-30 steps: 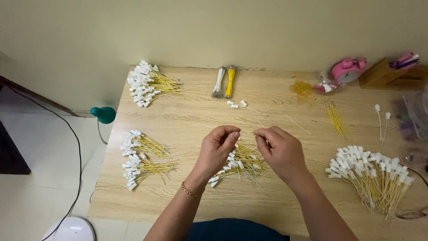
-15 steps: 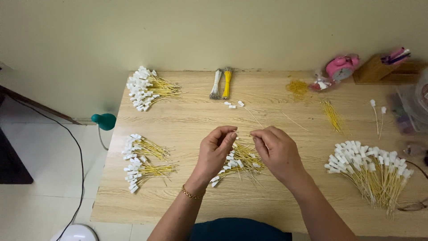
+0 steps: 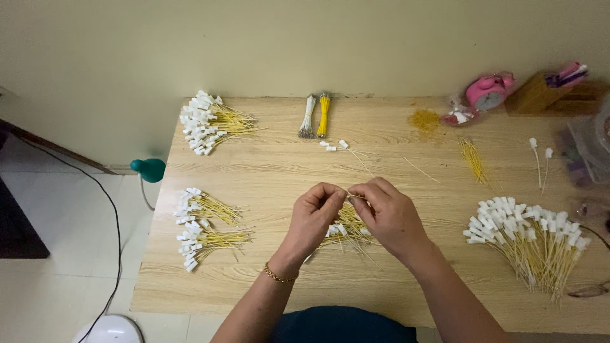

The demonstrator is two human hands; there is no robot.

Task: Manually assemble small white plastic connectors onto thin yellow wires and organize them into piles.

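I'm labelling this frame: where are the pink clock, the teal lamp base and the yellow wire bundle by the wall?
pink clock [image 3: 488, 92], head view, its round body.
teal lamp base [image 3: 149, 169], head view, its middle.
yellow wire bundle [image 3: 324, 116], head view, mid-length.

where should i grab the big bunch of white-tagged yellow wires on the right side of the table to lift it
Probably by the yellow stems of the big bunch, coming from the near table edge. The white tags fan wide at the far end, while the stems narrow toward one point near, so one hand could close around them there.

Small wire bundle [image 3: 346, 230] half hidden under hands; right container [image 3: 594, 149] cropped.
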